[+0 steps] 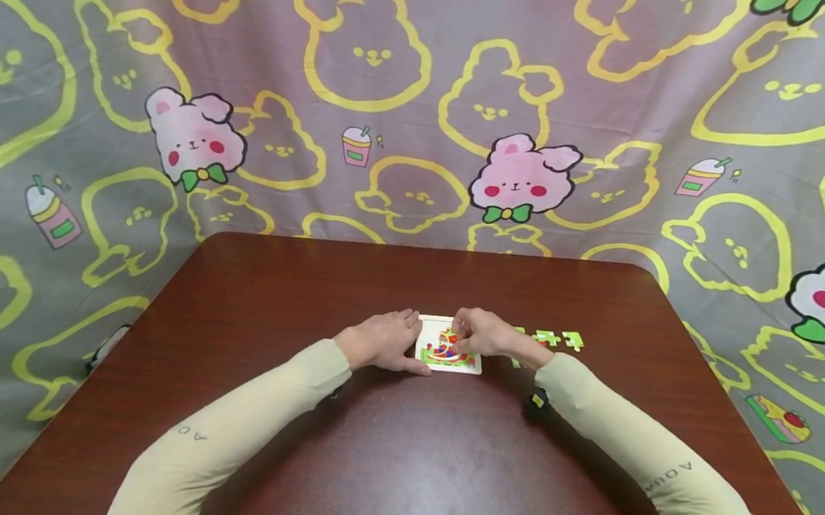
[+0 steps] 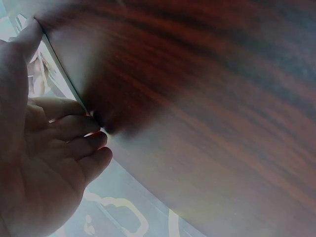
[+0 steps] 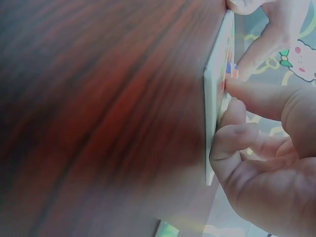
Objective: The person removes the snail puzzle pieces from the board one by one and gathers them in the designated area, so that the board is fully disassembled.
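Note:
A small jigsaw puzzle board [image 1: 440, 366] with a pale frame lies on the table, its colourful picture partly filled in. My left hand [image 1: 386, 340] rests along the board's left edge, the thumb at the near corner and the fingers at the far corner. In the left wrist view, the left fingertips [image 2: 91, 121] touch the frame. Over the right part of the board, my right hand [image 1: 483, 331] has its thumb and finger together at the picture, pinching what seems to be a puzzle piece, mostly hidden. The right wrist view shows the right hand's curled fingers [image 3: 232, 143] against the frame [image 3: 211, 98].
Several loose green puzzle pieces [image 1: 573, 340] lie to the right of the board, some partly behind the right forearm. The brown table [image 1: 425, 455] has rounded far corners. A patterned curtain [image 1: 415, 61] hangs behind it.

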Demonstrator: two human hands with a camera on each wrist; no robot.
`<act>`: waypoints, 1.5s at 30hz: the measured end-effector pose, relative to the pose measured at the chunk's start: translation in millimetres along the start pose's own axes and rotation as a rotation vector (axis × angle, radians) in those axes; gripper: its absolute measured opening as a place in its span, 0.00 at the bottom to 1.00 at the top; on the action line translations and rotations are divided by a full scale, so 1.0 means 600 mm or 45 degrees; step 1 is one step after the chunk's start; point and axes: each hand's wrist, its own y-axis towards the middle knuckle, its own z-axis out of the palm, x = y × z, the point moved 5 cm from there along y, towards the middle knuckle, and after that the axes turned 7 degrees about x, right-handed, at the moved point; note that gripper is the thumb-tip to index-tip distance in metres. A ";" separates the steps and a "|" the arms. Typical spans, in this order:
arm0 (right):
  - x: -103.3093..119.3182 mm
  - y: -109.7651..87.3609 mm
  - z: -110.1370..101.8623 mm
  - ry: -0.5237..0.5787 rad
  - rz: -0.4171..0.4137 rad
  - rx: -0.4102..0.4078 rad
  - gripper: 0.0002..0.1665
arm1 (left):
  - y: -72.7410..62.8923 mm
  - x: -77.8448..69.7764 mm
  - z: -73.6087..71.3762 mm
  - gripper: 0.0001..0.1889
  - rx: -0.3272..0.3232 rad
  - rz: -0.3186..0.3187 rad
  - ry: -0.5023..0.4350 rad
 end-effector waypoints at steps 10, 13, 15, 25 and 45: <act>0.001 0.005 -0.002 0.045 -0.001 0.003 0.16 | -0.004 0.003 -0.001 0.53 -0.004 -0.011 -0.021; -0.003 0.003 -0.003 0.128 -0.001 0.015 0.13 | -0.002 0.001 0.000 0.54 0.012 -0.011 -0.026; -0.005 0.000 -0.005 0.180 0.001 0.020 0.11 | -0.001 0.000 0.001 0.54 0.023 -0.010 -0.023; -0.007 -0.014 -0.023 0.401 -0.044 0.034 0.07 | -0.001 0.000 -0.002 0.54 0.035 -0.021 -0.040; -0.071 -0.079 -0.073 0.549 -0.045 -0.072 0.13 | -0.003 0.002 0.001 0.53 0.016 0.003 -0.040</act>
